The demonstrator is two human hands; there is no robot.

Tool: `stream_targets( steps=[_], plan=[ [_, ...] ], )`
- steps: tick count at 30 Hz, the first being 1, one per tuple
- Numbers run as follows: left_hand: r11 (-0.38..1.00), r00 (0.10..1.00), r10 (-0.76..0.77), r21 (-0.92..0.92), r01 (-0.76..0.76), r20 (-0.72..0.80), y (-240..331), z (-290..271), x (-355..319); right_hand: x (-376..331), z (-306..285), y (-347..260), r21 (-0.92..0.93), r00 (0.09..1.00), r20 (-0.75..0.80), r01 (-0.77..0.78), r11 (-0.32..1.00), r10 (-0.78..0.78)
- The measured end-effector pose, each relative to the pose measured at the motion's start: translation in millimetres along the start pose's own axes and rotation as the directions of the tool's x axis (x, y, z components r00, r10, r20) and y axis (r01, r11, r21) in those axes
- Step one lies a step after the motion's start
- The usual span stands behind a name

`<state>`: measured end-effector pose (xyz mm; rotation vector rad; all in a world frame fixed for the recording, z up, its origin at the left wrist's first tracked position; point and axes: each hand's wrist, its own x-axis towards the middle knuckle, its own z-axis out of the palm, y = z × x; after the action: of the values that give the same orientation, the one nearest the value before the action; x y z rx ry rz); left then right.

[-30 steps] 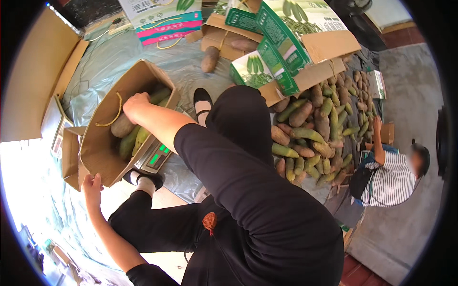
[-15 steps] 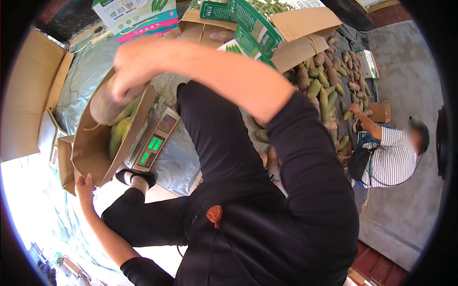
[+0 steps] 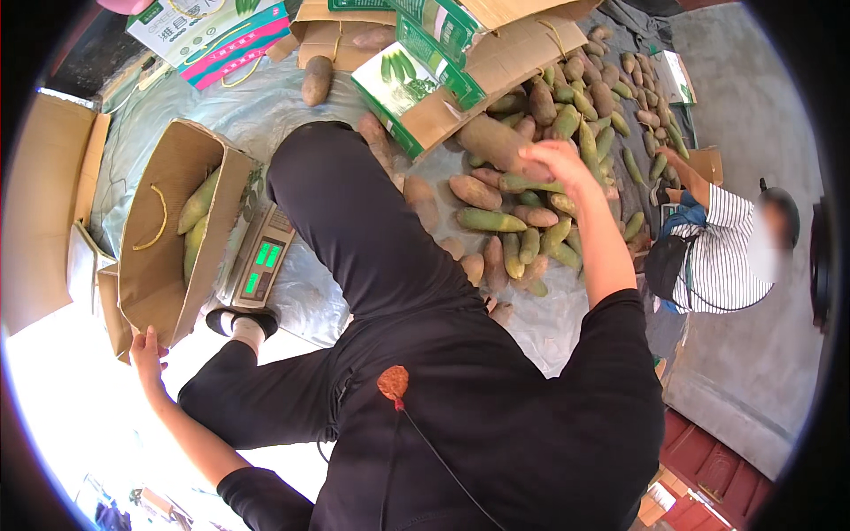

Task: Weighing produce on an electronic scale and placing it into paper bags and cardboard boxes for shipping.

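My right hand [image 3: 562,165] is closed round one end of a long brown root vegetable [image 3: 490,142], above the pile at the right. Below it lie green radishes [image 3: 490,219] and reddish-brown roots [image 3: 474,191]. At the left, my left hand [image 3: 148,356] grips the near edge of an open cardboard box [image 3: 150,292]. Inside the box are green radishes [image 3: 196,202], partly hidden by its wall. The box has a yellow cord handle [image 3: 152,232] and stands over a digital scale [image 3: 256,271] with lit green displays.
Green-and-white cartons [image 3: 407,75] stand open at the top. A lone brown root [image 3: 316,81] lies on the plastic sheet [image 3: 239,106]. At the far left is a large cardboard piece [image 3: 44,195]. A person in a striped shirt [image 3: 722,252] reaches toward the pile's right side.
My right hand has swung from over the box to the pile at the right and holds a brown root there. The root seen at the box is gone from there. My left hand stays on the box.
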<state>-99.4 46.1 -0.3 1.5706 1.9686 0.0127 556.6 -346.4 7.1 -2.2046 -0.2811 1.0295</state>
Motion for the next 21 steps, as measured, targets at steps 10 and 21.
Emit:
stream_targets(
  steps=[10, 21],
  plan=[
    [0.999, 0.995, -0.021, 0.026, 0.024, -0.099, 10.0, -3.0, -19.4, 38.4, 15.7, 167.5, -0.328, 0.995, -0.071, -0.093, 0.94, 0.074],
    [0.995, 0.998, -0.063, -0.08, 0.062, -0.02, 13.8, 2.2, -17.2, 67.7, 97.5, -41.7, -0.255, 0.945, 0.199, 0.307, 0.917, -0.261]
  ],
)
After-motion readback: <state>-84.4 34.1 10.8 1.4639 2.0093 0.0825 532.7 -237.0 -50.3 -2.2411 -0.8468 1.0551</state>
